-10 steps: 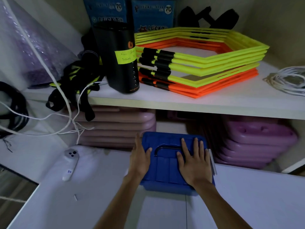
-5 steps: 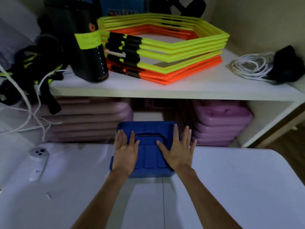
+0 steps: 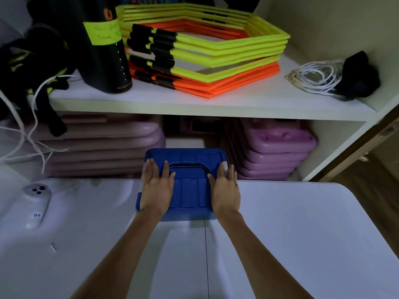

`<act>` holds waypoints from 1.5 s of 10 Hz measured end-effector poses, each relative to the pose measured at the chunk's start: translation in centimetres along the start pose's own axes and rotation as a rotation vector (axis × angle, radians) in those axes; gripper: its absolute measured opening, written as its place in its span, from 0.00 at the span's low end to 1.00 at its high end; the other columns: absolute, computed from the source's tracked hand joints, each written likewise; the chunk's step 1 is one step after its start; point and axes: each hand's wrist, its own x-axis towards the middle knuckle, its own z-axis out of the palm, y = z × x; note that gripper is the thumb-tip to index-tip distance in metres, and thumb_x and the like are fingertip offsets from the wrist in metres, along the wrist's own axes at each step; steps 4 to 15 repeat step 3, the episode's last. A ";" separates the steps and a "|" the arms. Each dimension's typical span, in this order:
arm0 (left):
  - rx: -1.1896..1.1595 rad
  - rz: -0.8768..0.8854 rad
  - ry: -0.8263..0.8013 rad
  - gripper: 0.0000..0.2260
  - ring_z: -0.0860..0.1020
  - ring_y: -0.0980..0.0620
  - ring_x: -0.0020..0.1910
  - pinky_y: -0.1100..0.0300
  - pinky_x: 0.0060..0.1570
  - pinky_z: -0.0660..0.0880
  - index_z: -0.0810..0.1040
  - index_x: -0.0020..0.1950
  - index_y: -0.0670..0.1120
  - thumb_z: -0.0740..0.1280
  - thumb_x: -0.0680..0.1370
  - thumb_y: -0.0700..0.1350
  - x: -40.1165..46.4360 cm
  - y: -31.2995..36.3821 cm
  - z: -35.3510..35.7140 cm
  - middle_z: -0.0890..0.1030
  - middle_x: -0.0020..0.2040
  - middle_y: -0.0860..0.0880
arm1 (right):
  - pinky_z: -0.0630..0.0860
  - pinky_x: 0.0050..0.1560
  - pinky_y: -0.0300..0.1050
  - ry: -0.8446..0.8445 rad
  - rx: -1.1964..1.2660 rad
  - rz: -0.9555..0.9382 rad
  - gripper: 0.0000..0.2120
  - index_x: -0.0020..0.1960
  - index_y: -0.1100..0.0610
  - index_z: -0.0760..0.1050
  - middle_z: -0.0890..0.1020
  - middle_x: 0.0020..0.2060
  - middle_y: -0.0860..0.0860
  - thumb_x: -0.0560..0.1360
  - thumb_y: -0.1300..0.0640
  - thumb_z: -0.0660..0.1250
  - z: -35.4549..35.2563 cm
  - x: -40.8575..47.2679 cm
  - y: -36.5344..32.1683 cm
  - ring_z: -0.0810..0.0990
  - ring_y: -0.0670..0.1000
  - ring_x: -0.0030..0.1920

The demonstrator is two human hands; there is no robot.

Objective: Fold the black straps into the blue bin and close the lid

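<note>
On the white table (image 3: 302, 234), blue bin (image 3: 172, 214) has lid (image 3: 190, 190) on; left hand (image 3: 156, 188) and right hand (image 3: 225, 190) flat on it, fingers spread, gripping nothing

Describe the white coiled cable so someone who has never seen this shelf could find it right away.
Start at the white shelf above the table, where the stack of yellow and orange hexagon frames sits in the middle. Look right of that stack, toward the shelf's far right end. The white coiled cable lies there in a loose bundle against a black object, the only coil on the shelf.
</note>
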 end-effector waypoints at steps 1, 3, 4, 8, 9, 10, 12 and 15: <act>-0.004 -0.025 -0.073 0.24 0.49 0.34 0.76 0.47 0.75 0.42 0.54 0.76 0.40 0.48 0.83 0.50 0.2 0.3 -0.6 0.53 0.73 0.27 | 0.60 0.73 0.56 -0.100 0.022 -0.028 0.28 0.79 0.55 0.49 0.49 0.78 0.59 0.83 0.47 0.51 -0.8 0.0 0.2 0.53 0.61 0.77; -0.308 -0.051 0.082 0.35 0.57 0.45 0.76 0.57 0.73 0.44 0.65 0.74 0.45 0.36 0.78 0.64 -4.3 -0.1 -3.5 0.63 0.74 0.39 | 0.64 0.72 0.46 -0.127 0.464 -0.100 0.30 0.77 0.49 0.55 0.53 0.78 0.52 0.80 0.45 0.61 -6.9 -2.0 2.0 0.58 0.51 0.76; -0.308 -0.051 0.082 0.35 0.57 0.45 0.76 0.57 0.73 0.44 0.65 0.74 0.45 0.36 0.78 0.64 -4.3 -0.1 -3.5 0.63 0.74 0.39 | 0.64 0.72 0.46 -0.127 0.464 -0.100 0.30 0.77 0.49 0.55 0.53 0.78 0.52 0.80 0.45 0.61 -6.9 -2.0 2.0 0.58 0.51 0.76; -0.308 -0.051 0.082 0.35 0.57 0.45 0.76 0.57 0.73 0.44 0.65 0.74 0.45 0.36 0.78 0.64 -4.3 -0.1 -3.5 0.63 0.74 0.39 | 0.64 0.72 0.46 -0.127 0.464 -0.100 0.30 0.77 0.49 0.55 0.53 0.78 0.52 0.80 0.45 0.61 -6.9 -2.0 2.0 0.58 0.51 0.76; -0.308 -0.051 0.082 0.35 0.57 0.45 0.76 0.57 0.73 0.44 0.65 0.74 0.45 0.36 0.78 0.64 -4.3 -0.1 -3.5 0.63 0.74 0.39 | 0.64 0.72 0.46 -0.127 0.464 -0.100 0.30 0.77 0.49 0.55 0.53 0.78 0.52 0.80 0.45 0.61 -6.9 -2.0 2.0 0.58 0.51 0.76; -0.308 -0.051 0.082 0.35 0.57 0.45 0.76 0.57 0.73 0.44 0.65 0.74 0.45 0.36 0.78 0.64 -4.3 -0.1 -3.5 0.63 0.74 0.39 | 0.64 0.72 0.46 -0.127 0.464 -0.100 0.30 0.77 0.49 0.55 0.53 0.78 0.52 0.80 0.45 0.61 -6.9 -2.0 2.0 0.58 0.51 0.76; -0.308 -0.051 0.082 0.35 0.57 0.45 0.76 0.57 0.73 0.44 0.65 0.74 0.45 0.36 0.78 0.64 -4.3 -0.1 -3.5 0.63 0.74 0.39 | 0.64 0.72 0.46 -0.127 0.464 -0.100 0.30 0.77 0.49 0.55 0.53 0.78 0.52 0.80 0.45 0.61 -6.9 -2.0 2.0 0.58 0.51 0.76; -0.308 -0.051 0.082 0.35 0.57 0.45 0.76 0.57 0.73 0.44 0.65 0.74 0.45 0.36 0.78 0.64 -4.3 -0.1 -3.5 0.63 0.74 0.39 | 0.64 0.72 0.46 -0.127 0.464 -0.100 0.30 0.77 0.49 0.55 0.53 0.78 0.52 0.80 0.45 0.61 -6.9 -2.0 2.0 0.58 0.51 0.76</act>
